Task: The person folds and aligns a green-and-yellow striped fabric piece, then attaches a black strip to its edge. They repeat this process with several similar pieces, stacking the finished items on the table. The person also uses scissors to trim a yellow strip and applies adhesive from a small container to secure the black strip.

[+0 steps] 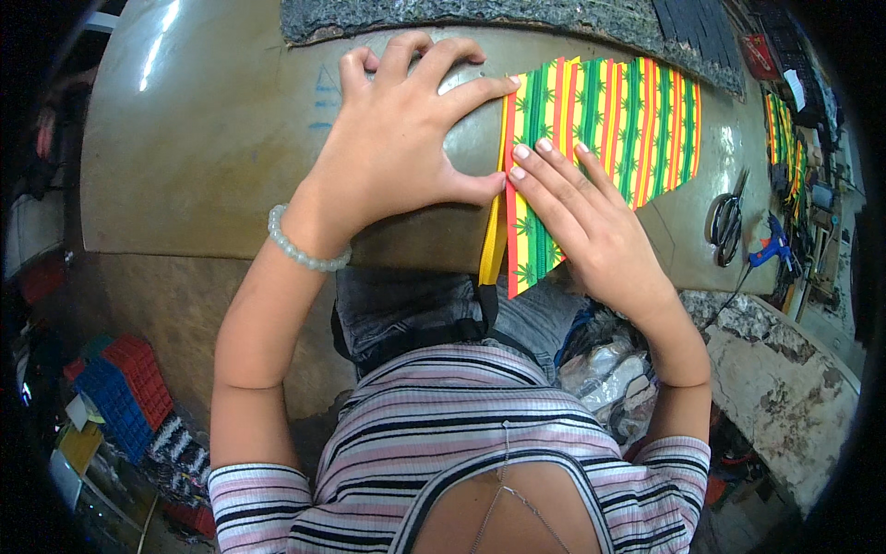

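Observation:
A piece of striped fabric in green, yellow, orange and red lies on a smooth olive-brown table, its left end hanging over the near edge. My left hand is spread flat on the table, fingertips and thumb touching the fabric's left edge by a yellow strip. My right hand presses flat on the fabric's lower left part, fingers pointing up and left. A pale bead bracelet circles my left wrist.
Black scissors and a blue glue gun lie at the table's right end. A dark rough mat runs along the far edge. More striped pieces sit far right. Blue and red crates stand on the floor at left.

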`<action>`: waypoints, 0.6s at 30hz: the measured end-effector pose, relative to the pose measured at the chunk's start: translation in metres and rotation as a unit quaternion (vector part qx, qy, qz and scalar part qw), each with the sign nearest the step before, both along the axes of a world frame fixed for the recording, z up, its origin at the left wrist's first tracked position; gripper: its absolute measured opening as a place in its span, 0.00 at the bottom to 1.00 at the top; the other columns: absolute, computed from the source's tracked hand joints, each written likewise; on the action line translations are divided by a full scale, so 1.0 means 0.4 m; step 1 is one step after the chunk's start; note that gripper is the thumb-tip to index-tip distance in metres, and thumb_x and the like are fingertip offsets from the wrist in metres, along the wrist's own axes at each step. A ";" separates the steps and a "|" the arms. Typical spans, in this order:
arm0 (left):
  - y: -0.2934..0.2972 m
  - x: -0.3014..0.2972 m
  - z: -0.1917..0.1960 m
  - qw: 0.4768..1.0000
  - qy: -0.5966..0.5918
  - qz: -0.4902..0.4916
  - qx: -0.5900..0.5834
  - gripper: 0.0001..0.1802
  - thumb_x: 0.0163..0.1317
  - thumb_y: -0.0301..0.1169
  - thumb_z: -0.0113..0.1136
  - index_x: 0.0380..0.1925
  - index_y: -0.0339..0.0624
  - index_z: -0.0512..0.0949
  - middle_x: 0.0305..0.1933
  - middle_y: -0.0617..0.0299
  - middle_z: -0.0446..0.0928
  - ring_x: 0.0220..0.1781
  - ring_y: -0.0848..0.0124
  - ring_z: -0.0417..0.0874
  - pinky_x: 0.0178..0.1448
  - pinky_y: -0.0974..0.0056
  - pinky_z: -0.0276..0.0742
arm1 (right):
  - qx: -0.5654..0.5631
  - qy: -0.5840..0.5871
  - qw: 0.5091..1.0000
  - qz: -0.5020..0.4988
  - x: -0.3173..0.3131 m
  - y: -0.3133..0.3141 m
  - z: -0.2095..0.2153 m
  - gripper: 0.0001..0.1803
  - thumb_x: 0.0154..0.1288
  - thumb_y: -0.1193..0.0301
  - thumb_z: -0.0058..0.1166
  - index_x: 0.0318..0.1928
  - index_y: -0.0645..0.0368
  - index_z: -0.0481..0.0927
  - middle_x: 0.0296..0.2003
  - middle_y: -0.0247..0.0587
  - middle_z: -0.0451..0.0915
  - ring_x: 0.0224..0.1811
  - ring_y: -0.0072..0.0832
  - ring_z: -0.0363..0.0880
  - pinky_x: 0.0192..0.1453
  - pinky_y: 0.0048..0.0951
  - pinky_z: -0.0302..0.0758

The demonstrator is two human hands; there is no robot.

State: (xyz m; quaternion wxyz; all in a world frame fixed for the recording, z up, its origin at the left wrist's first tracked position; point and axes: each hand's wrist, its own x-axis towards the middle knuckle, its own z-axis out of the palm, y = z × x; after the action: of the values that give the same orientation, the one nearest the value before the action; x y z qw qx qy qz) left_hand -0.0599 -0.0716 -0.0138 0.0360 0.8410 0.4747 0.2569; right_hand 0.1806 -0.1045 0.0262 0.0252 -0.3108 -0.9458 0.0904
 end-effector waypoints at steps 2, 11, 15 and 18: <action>-0.002 -0.002 0.002 1.000 0.007 0.000 -0.013 0.38 0.40 0.59 0.71 0.56 0.65 0.80 0.61 0.66 0.72 0.66 0.59 0.65 0.61 0.44 0.57 | 0.002 -0.004 1.000 -0.003 -0.002 -0.001 0.001 0.32 0.60 0.75 0.49 0.68 0.62 0.69 0.68 0.47 0.70 0.73 0.44 0.67 0.76 0.54 0.58; -0.006 -0.008 0.003 0.999 0.023 -0.002 -0.038 0.43 0.39 0.57 0.72 0.62 0.69 0.77 0.64 0.66 0.70 0.68 0.60 0.64 0.61 0.45 0.55 | 0.000 -0.027 1.000 -0.011 -0.007 -0.005 0.005 0.34 0.57 0.77 0.50 0.68 0.63 0.68 0.69 0.46 0.70 0.73 0.44 0.66 0.76 0.54 0.59; -0.007 -0.007 -0.001 0.999 0.023 0.000 -0.037 0.43 0.39 0.57 0.72 0.62 0.69 0.77 0.64 0.66 0.70 0.68 0.60 0.64 0.61 0.45 0.55 | 0.001 -0.034 0.999 -0.010 -0.006 -0.006 0.007 0.34 0.57 0.77 0.50 0.68 0.63 0.68 0.69 0.46 0.70 0.73 0.43 0.66 0.76 0.54 0.59; -0.009 -0.006 -0.003 0.999 0.022 0.002 -0.036 0.43 0.39 0.57 0.72 0.62 0.70 0.77 0.64 0.66 0.69 0.68 0.59 0.63 0.62 0.45 0.55 | 0.003 -0.039 0.999 -0.011 -0.007 -0.007 0.008 0.35 0.57 0.77 0.50 0.68 0.63 0.68 0.69 0.46 0.70 0.73 0.43 0.67 0.76 0.53 0.59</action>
State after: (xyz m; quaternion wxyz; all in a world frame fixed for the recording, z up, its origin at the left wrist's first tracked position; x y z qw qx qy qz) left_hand -0.0623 -0.0750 -0.0150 0.0553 0.8439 0.4858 0.2210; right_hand 0.1778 -0.1071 0.0295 -0.0095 -0.3243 -0.9430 0.0748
